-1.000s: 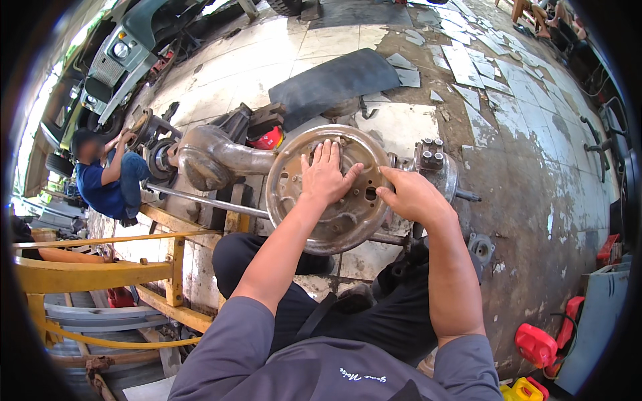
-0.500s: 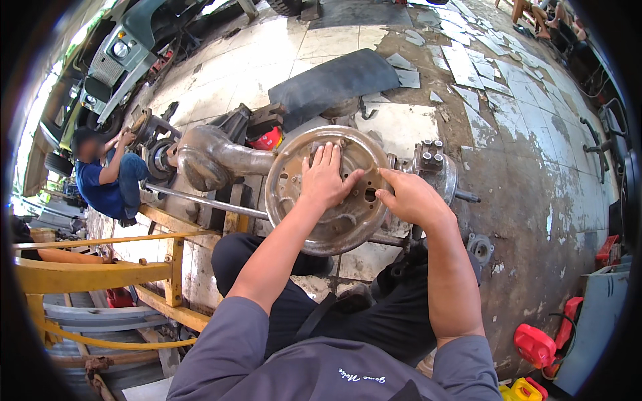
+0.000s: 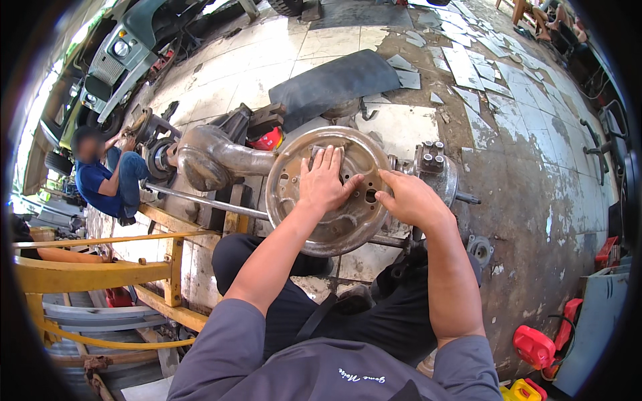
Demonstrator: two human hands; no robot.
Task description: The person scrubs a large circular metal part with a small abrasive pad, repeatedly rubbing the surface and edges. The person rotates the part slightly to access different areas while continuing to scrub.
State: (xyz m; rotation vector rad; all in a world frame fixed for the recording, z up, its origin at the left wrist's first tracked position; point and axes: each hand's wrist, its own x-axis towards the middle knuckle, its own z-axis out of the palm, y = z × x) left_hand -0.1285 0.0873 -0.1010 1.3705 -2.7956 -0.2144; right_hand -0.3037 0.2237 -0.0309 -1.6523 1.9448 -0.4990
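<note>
A round, worn brake backing plate [image 3: 294, 224] with holes in its face sits upright in front of me, at the end of a greasy axle housing [image 3: 204, 157]. My left hand [image 3: 324, 182] lies flat against the plate's face, fingers stretched upward and thumb out to the right. A small dark piece shows beside its fingertips; I cannot tell what it is. At the plate's right edge my right hand [image 3: 421, 200] is closed on the rim, thumb in front and the lower fingers hidden. Just beyond it is a steering knuckle [image 3: 438, 175] with a stub shaft pointing right.
A co-worker [image 3: 107, 170] crouches at the axle's far left end. Yellow chassis rails [image 3: 100, 275] fill the lower left. A black rubber sheet [image 3: 334, 85] lies on the tiles behind the plate. Red canisters [image 3: 535, 343] stand at the lower right, beside a grey-blue box [image 3: 598, 327].
My left hand has shifted very slightly downward on the plate. My right hand stays at the rim. The co-worker's head and arms have moved a little.
</note>
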